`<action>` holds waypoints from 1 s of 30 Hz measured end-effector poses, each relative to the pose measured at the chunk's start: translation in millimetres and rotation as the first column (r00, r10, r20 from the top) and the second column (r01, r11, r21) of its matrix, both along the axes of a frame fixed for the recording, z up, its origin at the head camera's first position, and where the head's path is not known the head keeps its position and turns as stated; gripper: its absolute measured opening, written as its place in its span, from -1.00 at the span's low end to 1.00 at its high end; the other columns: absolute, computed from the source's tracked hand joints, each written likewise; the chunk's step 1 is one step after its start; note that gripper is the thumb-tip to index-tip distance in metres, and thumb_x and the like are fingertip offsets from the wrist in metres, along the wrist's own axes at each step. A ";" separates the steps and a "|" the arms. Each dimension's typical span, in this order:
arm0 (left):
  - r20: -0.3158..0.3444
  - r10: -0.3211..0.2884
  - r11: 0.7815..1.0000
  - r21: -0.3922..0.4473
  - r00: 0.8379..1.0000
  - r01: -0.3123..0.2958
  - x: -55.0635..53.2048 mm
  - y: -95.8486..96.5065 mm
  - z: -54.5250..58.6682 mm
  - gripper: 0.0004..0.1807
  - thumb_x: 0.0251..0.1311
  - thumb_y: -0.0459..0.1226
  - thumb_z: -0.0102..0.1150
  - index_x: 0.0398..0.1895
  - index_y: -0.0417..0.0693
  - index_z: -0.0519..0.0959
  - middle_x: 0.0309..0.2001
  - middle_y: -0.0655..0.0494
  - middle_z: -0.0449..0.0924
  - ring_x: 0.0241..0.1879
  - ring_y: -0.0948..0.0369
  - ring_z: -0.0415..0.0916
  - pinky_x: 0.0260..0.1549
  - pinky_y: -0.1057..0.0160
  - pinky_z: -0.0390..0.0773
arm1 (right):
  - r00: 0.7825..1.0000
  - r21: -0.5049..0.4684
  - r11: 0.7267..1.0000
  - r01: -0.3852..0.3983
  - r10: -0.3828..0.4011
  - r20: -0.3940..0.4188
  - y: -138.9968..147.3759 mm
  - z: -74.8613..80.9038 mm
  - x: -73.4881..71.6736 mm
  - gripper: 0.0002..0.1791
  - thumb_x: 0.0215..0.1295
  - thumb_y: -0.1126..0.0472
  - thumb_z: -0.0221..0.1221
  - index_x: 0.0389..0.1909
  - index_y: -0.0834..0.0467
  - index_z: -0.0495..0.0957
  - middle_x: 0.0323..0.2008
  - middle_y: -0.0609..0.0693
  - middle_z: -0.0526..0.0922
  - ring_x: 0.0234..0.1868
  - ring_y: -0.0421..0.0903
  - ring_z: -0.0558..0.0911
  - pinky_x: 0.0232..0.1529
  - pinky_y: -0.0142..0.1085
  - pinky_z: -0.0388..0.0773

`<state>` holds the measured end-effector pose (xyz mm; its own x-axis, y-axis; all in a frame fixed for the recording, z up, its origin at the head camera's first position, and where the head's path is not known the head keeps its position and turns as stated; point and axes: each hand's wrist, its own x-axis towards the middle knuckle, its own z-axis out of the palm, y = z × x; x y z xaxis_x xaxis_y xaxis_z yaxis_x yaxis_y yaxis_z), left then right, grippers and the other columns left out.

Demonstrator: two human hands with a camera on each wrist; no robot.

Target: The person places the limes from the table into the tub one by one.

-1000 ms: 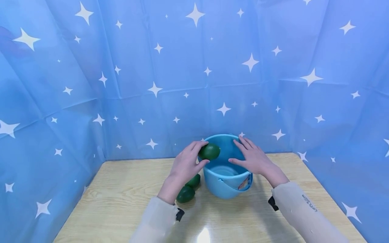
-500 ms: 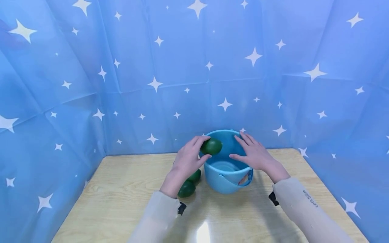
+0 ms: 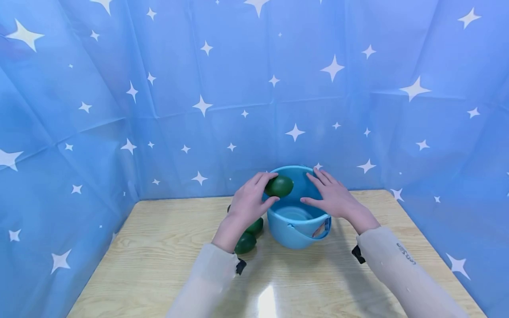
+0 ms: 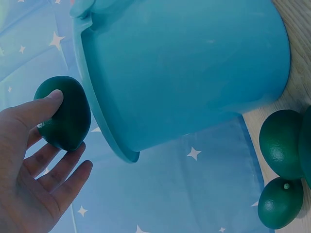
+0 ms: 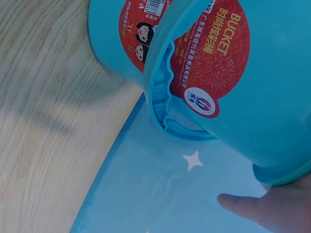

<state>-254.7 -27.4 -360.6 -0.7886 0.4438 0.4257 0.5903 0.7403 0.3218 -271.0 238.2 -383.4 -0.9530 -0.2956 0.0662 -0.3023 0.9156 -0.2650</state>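
Observation:
My left hand [image 3: 247, 198] pinches a dark green lime [image 3: 279, 186] between thumb and fingers, over the left side of the blue bucket [image 3: 296, 234]. In the left wrist view the lime [image 4: 65, 114] is right beside the bucket's rim [image 4: 104, 121], with the thumb across it and the lower fingers spread. My right hand [image 3: 336, 196] is at the bucket's right rim, fingers spread and thumb reaching over the opening. In the right wrist view one finger [image 5: 243, 206] extends past the rim, and most of that hand is out of frame. The visible part of the bucket's inside holds nothing.
More limes [image 3: 245, 243] lie on the wooden table [image 3: 159, 265] left of the bucket, partly hidden by the left arm. The bucket's handle [image 3: 314, 236] hangs down in front. A starry blue curtain [image 3: 238, 88] stands behind and at both sides.
The view has tilted down slightly, shifting the scene upward in the frame. My left hand has carried the lime slightly right over the bucket; the right hand stays at the rim.

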 end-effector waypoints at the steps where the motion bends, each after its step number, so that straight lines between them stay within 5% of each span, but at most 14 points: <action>1: -0.001 0.000 1.000 -0.002 1.000 0.000 -0.1 0.4 0.5 -0.33 0.23 -0.03 0.33 0.39 0.13 0.36 0.29 0.09 0.48 0.21 0.12 0.54 0.12 0.10 0.65 | 1.000 0.001 1.000 0.000 0.000 0.000 0.2 0.4 -0.5 -0.01 0.36 -0.36 0.04 0.58 0.15 -0.02 0.59 0.27 -0.11 0.57 0.35 -0.12 0.44 0.43 -0.02; 30: 0.041 0.002 0.999 -0.037 0.999 0.000 -5.5 8.3 -1.7 -0.33 0.26 0.00 0.29 0.41 0.15 0.33 0.27 0.10 0.49 0.21 0.12 0.54 0.13 0.09 0.64 | 1.000 0.016 1.000 -0.015 0.015 0.001 1.1 -0.2 -2.7 0.00 0.36 -0.37 0.04 0.58 0.15 -0.02 0.59 0.27 -0.11 0.58 0.34 -0.13 0.48 0.37 -0.05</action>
<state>-260.2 -19.1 -362.3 -0.8057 0.4578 0.3760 0.5762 0.7530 0.3179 -273.7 239.3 -383.5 -0.9485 -0.3110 0.0602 -0.3160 0.9149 -0.2511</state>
